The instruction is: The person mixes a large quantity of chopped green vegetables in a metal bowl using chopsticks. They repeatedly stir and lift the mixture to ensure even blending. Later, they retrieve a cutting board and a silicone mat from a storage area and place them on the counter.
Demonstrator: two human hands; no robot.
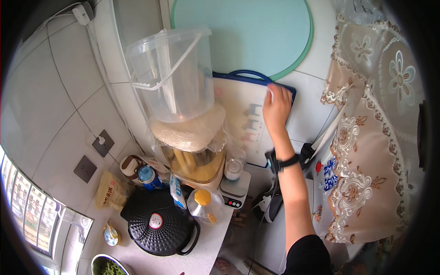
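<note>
My right hand [277, 107] is raised at the upper right corner of a cutting board [237, 103] with a blue rim and handle. Its fingers are bent and slightly blurred over the rim; whether they grip it, I cannot tell. A dark band with a small device circles the wrist. Behind the board's top leans a round, pale green board [247, 34]. Only what looks like a fingertip of my left hand [182, 273] shows at the bottom edge. Left of the cutting board, a clear plastic bucket [185, 75] stands on a plastic-wrapped pale item [189, 132] above a clear-walled container [196, 165].
A black electric griddle [165, 230] sits on the counter [215, 237], near a yellow-capped bottle [202, 206]. A kitchen scale [235, 189] with a clear jar [234, 165] is at the counter's edge. Greens fill a metal bowl [95, 260]. Lace-trimmed cloth [367, 172] hangs right.
</note>
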